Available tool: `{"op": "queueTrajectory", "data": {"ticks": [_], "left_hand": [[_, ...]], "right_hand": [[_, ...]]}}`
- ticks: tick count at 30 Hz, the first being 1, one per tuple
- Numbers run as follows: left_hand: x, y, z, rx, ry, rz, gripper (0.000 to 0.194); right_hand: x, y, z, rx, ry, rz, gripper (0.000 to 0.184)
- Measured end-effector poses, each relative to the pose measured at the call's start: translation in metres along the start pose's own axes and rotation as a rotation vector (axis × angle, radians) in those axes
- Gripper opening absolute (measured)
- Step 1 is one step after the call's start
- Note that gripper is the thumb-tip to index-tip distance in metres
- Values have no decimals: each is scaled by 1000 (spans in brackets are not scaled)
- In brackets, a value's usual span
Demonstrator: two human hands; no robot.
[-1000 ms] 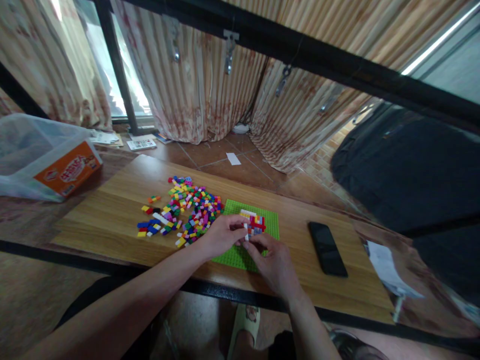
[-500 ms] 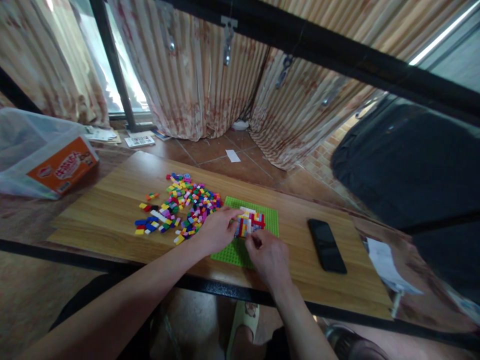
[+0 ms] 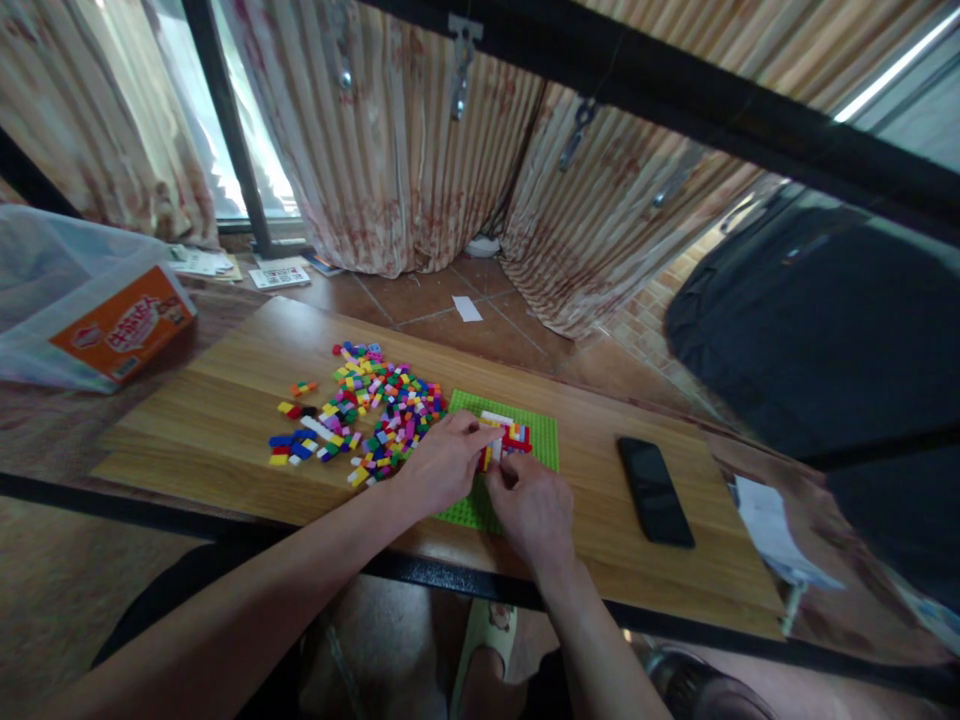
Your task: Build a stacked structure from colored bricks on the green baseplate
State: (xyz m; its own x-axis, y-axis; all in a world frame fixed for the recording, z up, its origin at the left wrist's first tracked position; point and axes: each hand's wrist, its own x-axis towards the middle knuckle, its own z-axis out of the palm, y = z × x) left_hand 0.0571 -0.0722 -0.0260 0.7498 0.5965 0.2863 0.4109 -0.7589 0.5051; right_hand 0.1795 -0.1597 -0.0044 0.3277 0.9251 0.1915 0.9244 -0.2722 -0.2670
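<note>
A green studded baseplate (image 3: 544, 432) lies on the wooden table, carrying a patchwork of small coloured building bricks (image 3: 517, 436) with red, yellow and white showing. Over its left part reaches my left hand (image 3: 442, 462), index finger stretched to the far end of a long white brick (image 3: 496, 452); its thumb is mostly hidden. My right hand (image 3: 534, 508) is at the near end of that white brick, thumb and forefinger pinched against it, the other fingers curled. The hands cover part of the brickwork and the plate's left side.
Left of the baseplate spreads a pile of loose bricks (image 3: 390, 405). A black phone (image 3: 654, 492) lies to the right. Beyond the table's left end stands a clear plastic box (image 3: 82, 245) with an orange label. Paper (image 3: 772, 525) lies past the right end.
The white brick, earlier held upright between both hands above the plate, now lies on the brickwork. My left hand opened away from it, then its index finger moved right onto it.
</note>
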Motion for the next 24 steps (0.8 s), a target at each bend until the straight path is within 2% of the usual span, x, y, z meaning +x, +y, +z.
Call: {"op": "queueTrajectory", "data": {"ticks": [9,16,24], "left_hand": [[-2,-5,5,69,-42,42,41],[-3,-2,1,128,-72,2,42],[-4,4,-2,240,-109,-6,43]], "right_hand": [[0,-2,-2,33,-8,0,20],[0,3,-2,53,-25,-36,23],[3,7,-3,112,-107,-19,22]]}}
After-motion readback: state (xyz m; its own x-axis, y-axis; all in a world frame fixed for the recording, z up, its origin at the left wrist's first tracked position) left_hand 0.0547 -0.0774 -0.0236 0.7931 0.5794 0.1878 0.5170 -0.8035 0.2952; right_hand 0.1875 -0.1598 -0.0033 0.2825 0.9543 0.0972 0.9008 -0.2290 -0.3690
